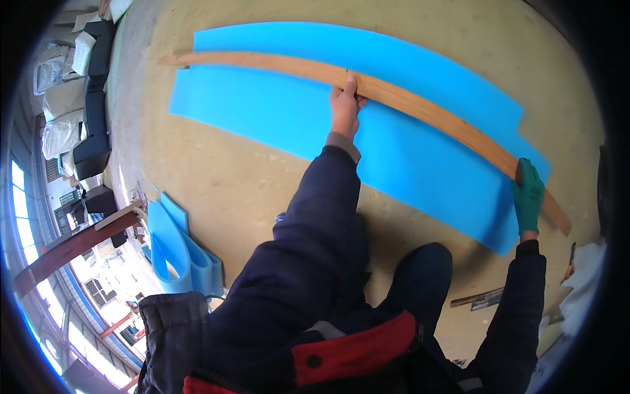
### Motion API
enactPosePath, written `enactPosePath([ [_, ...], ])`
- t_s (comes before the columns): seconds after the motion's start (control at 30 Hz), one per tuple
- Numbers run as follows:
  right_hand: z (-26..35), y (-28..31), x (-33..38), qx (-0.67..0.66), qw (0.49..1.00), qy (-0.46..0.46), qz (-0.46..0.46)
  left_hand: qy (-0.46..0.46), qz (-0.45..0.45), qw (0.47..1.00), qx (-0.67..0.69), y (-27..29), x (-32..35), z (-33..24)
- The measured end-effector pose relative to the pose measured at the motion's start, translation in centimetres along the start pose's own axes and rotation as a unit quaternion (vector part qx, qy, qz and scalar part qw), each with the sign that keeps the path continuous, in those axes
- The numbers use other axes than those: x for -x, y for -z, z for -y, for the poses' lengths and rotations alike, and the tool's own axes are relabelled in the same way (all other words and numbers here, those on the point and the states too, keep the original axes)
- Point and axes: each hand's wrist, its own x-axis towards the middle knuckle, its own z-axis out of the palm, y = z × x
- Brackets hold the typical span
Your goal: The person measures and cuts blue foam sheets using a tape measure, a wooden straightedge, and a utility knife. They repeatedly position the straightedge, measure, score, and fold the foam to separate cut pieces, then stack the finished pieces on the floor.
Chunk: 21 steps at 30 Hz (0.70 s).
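Note:
A long, thin wooden strip [423, 109], curved by the fisheye view, lies across or just above a blue foam-like sheet [256, 102]. Its two ends reach past the sheet's edges. My left hand [345, 108] is bare and closed around the strip near its middle, thumb on top and fingers at the underside. Toward the right end, my right hand [527, 197], in a green glove, grips the same strip. The sheet has stepped, cut-looking corners at its left and right sides. Whether the strip touches the sheet along its length, I cannot tell.
Folded blue sheeting [169, 246] stands on the tan surface [223, 171] at lower left. Narrow offcuts [479, 299] lie near my right forearm, and white crumpled material [584, 282] sits at the right edge. Dark padded pieces [92, 131] line the far left.

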Motion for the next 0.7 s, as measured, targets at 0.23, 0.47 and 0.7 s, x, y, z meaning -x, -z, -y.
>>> enactPosePath([
  [0.23, 1.3, -3.4, 0.6, -0.051, 0.997, 0.025, 0.059, 0.157, 0.036, 0.975, -0.156, 6.3, 1.4, -1.3],
  [0.47, 2.4, -4.4, 0.1, -0.031, 0.998, 0.062, -0.005, 0.159, 0.021, 0.96, -0.228, 8.1, -0.3, -0.5],
  [0.7, 1.6, -4.0, 1.0, -0.03, 0.999, 0.017, 0.01, 0.176, 0.024, 0.967, -0.184, 8.9, -0.6, 0.3],
])
